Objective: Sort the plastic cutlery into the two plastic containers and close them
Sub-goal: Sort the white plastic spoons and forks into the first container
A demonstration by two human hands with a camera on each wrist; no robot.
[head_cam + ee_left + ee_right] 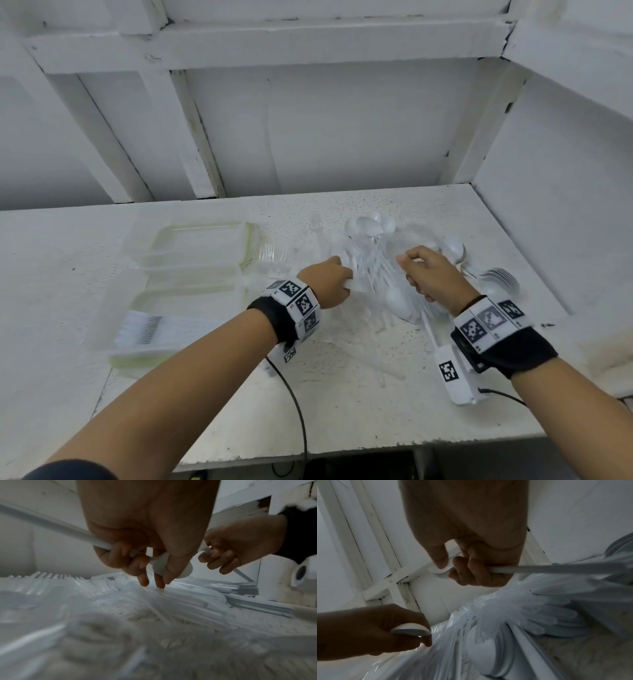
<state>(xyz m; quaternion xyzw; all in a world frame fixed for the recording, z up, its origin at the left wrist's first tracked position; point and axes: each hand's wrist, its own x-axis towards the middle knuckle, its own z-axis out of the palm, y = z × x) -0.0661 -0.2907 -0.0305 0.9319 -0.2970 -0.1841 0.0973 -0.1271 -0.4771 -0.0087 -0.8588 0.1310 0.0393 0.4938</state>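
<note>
A loose pile of white plastic cutlery [370, 270] lies mid-table, spoons and forks mixed. My left hand [342, 279] grips a white spoon [161, 563] over the pile's left side, its handle running up and left, while two straight fingers touch the pile [154, 599]. My right hand [411, 270] pinches another white spoon [539, 569] over the pile's right side, thumb on its bowl. Two clear plastic containers stand open at the left: the near one [102, 342] holds a row of forks, and what is in the far one [248, 246] cannot be made out.
A nested stack of spoons [500, 277] lies right of the pile, near the side wall. A white wall with beams rises behind the table. A black cable [294, 404] runs from my left wrist over the table's front edge [342, 448].
</note>
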